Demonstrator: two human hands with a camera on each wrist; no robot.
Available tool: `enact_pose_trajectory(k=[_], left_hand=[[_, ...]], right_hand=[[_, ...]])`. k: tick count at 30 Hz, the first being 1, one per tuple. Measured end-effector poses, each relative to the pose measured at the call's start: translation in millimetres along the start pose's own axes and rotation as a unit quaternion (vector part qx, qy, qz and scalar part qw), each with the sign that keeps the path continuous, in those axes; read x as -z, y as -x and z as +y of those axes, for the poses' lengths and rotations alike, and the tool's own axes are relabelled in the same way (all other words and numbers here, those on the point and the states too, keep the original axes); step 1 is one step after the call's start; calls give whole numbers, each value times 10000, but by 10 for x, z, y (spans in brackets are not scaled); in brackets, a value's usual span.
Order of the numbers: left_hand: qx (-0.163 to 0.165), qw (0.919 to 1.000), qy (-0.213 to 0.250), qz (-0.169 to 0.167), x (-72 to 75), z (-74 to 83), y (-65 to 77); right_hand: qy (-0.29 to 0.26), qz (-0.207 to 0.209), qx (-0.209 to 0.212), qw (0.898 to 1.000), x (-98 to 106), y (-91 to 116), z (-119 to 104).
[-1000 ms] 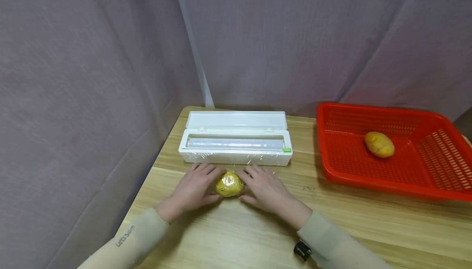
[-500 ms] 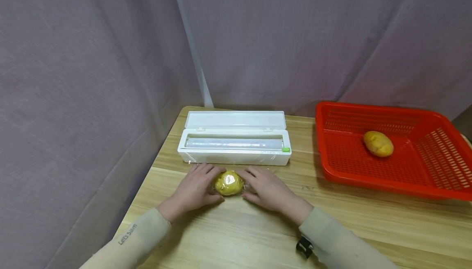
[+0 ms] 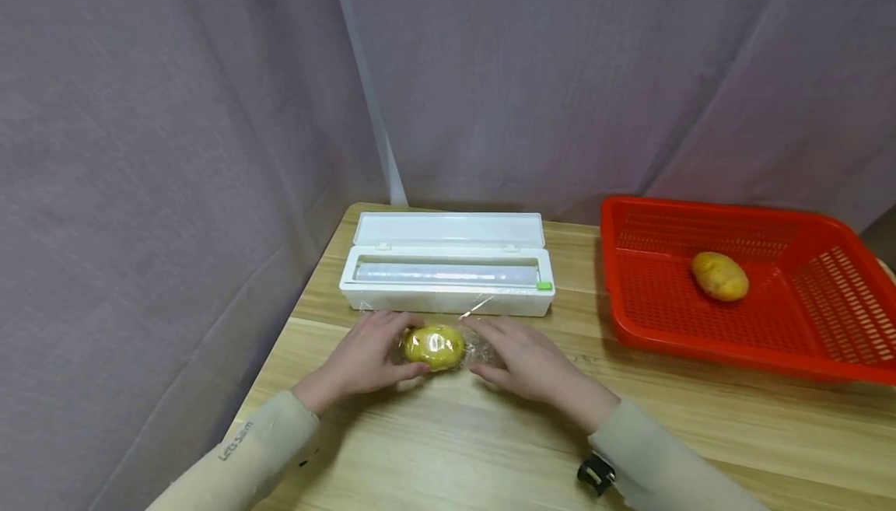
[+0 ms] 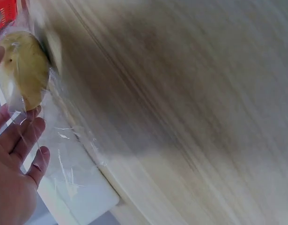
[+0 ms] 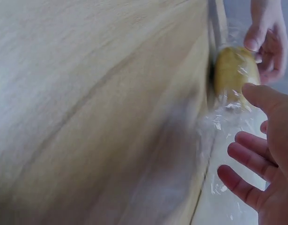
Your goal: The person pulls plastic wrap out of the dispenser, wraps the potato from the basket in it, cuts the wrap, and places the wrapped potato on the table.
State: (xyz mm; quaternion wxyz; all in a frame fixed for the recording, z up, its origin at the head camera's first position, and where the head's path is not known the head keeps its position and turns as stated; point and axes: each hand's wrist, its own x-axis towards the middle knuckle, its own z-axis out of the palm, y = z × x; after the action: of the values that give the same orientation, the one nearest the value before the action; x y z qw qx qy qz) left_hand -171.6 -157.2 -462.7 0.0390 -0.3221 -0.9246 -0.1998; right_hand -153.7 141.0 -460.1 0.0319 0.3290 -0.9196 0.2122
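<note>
A yellow potato (image 3: 435, 346) wrapped in clear cling film lies between both hands on the wooden table, just in front of a white cling film dispenser (image 3: 448, 302). My left hand (image 3: 371, 353) holds the potato's left end, its thumb at the near side and forefinger at the far side. Beyond the potato's right end, my right hand (image 3: 521, 359) has its fingers spread at the loose film (image 3: 479, 348). In the right wrist view, the right thumb reaches the wrapped potato (image 5: 232, 70), with the other fingers apart. Loose film also trails past the left fingers (image 4: 38, 164).
The dispenser's lid (image 3: 448, 229) stands up, showing a film roll (image 3: 448, 273) and a green slider (image 3: 544, 286). At the right sits a red perforated basket (image 3: 756, 359) with another potato (image 3: 719, 276) in it. A grey curtain (image 3: 560, 83) hangs behind the table.
My right hand has drawn away to the right from the potato, uncovering loose film at that end. The left thumb has moved further along the potato's near side.
</note>
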Motion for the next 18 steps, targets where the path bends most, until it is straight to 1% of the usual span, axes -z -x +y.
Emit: enact_pose_trajectory(k=[4, 7, 12, 15, 18], left_hand=[[-73, 9999, 91, 80, 18, 18, -3], [-110, 9996, 156, 228, 21, 27, -8], [-85, 9990, 103, 434, 29, 22, -8], [-83, 9989, 44, 458, 38, 21, -11], [-64, 9991, 49, 427, 45, 22, -15]], right_hand=[[-11, 281, -248, 9993, 88, 93, 36], [-47, 476, -411, 9980, 145, 147, 76], [-156, 688, -506, 9962, 200, 185, 131], [-308, 917, -633, 9933, 212, 199, 163], [-438, 1237, -747, 9885, 213, 211, 192]])
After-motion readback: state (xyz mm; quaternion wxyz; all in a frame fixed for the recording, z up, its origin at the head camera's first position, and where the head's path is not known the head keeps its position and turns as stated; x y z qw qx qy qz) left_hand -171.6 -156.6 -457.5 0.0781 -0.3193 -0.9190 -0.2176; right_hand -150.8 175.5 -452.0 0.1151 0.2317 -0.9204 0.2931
